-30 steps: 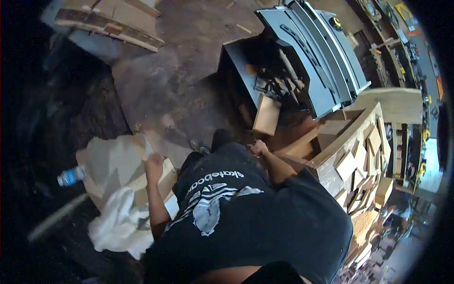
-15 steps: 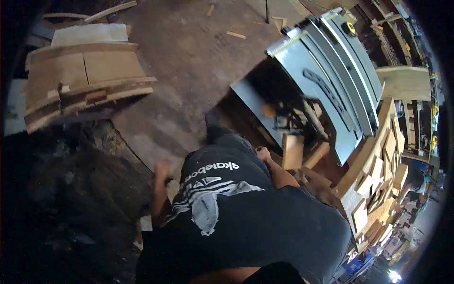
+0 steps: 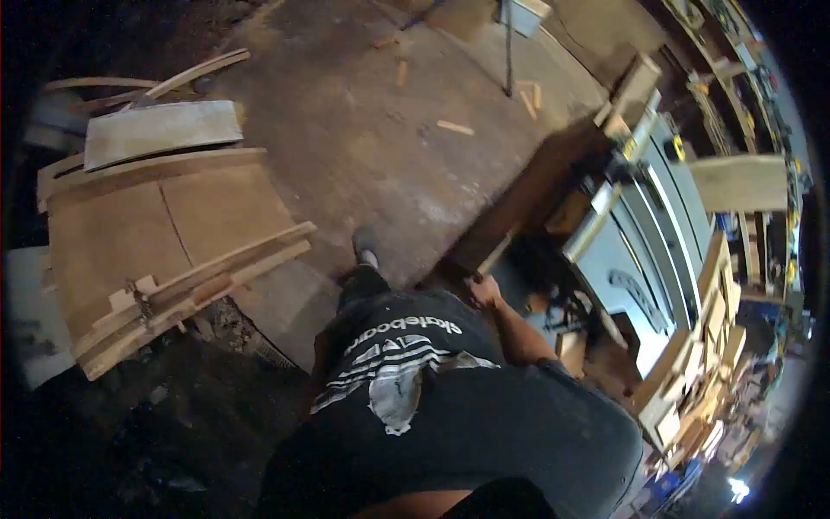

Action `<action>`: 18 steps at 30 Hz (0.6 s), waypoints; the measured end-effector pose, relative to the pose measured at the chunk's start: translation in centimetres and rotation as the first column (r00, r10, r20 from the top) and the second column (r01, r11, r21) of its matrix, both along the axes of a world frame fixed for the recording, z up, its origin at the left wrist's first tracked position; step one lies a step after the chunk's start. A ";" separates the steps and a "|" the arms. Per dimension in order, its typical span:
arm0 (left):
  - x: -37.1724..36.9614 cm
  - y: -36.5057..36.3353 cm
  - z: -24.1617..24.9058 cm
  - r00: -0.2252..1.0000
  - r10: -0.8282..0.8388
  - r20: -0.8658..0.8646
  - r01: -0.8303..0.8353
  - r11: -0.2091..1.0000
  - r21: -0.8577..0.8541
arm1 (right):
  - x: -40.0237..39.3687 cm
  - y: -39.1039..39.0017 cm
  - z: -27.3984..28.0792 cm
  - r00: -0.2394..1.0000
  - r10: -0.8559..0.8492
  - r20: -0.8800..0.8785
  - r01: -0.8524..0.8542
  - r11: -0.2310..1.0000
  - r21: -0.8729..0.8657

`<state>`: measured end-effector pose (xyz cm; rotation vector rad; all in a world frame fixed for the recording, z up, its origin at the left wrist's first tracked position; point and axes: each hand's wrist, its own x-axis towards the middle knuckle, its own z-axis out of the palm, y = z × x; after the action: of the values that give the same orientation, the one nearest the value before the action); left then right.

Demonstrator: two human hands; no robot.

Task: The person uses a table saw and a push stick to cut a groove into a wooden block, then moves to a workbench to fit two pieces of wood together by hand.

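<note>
My right hand [image 3: 486,291] is held low in front of me, just right of my black shirt [image 3: 415,346]. Its fingers are curled closed, with a small dark spot at the thumb side; I cannot tell what it holds. Beyond that hand stands a table saw [image 3: 618,268] with a pale grey top and long metal rails. A brown wooden panel [image 3: 519,208] lies along the saw's near side, close past my fingers. My left hand is hidden by my body. One foot in a grey shoe [image 3: 367,242] is forward on the floor.
At left, large brown boards [image 3: 164,212] lie stacked with a pale panel [image 3: 164,130] behind. Offcuts [image 3: 455,127] are scattered over the concrete floor [image 3: 346,112]. Cut wood pieces [image 3: 705,346] are heaped at right, near wall shelves [image 3: 752,233]. A thin dark stand leg [image 3: 508,52] rises ahead.
The view has moved forward, so the boards and saw sit lower in it. My left hand has gone out of sight, and a foot has come into view.
</note>
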<state>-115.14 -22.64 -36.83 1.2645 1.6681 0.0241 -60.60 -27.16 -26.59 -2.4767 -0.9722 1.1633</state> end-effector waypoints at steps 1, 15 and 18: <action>1.3 6.0 -1.2 0.999 0.048 0.008 -0.048 0.998 0.032 | -0.9 1.6 -0.1 0.998 0.061 0.028 -0.061 0.998 -0.007; 14.4 47.9 7.7 0.654 -0.757 -0.004 0.733 0.633 0.249 | -2.3 15.6 4.2 0.901 -0.433 -0.026 0.426 0.896 -0.125; 15.4 48.6 7.4 0.335 -0.919 -0.209 0.938 0.304 0.167 | -1.3 14.6 -1.2 0.845 -0.532 0.062 0.535 0.836 -0.118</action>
<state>-99.73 25.96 -29.46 2.3288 0.7183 -0.5521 -61.95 -12.60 -27.82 -2.6134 -0.1657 1.0223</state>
